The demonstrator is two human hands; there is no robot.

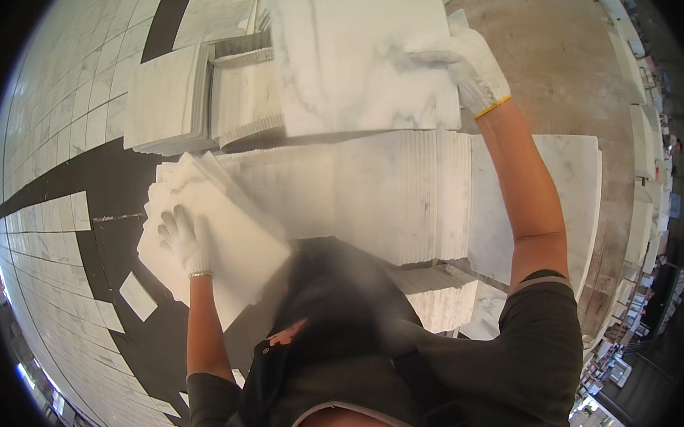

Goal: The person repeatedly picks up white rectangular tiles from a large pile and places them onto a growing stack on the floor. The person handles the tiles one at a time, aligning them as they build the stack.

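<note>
My left hand (184,241), in a white knit glove, lies flat with fingers spread on a fanned stack of white marble tiles (231,234) at the left. My right hand (472,71), in a white glove with a yellow cuff, is farther away at the right edge of a large grey-veined marble tile (359,66). One digit lies over the top face, and the other fingers close along the edge, partly hidden. Between my arms runs a long row of tiles (336,186) packed together, their edges showing at its right end.
More tile stacks (169,97) stand at the far left. A pale tile (544,175) lies under my right arm, beside a brown worn surface (547,54). On the left, white tiles (67,95) are laid out over a dark floor, with one loose tile (139,296) apart.
</note>
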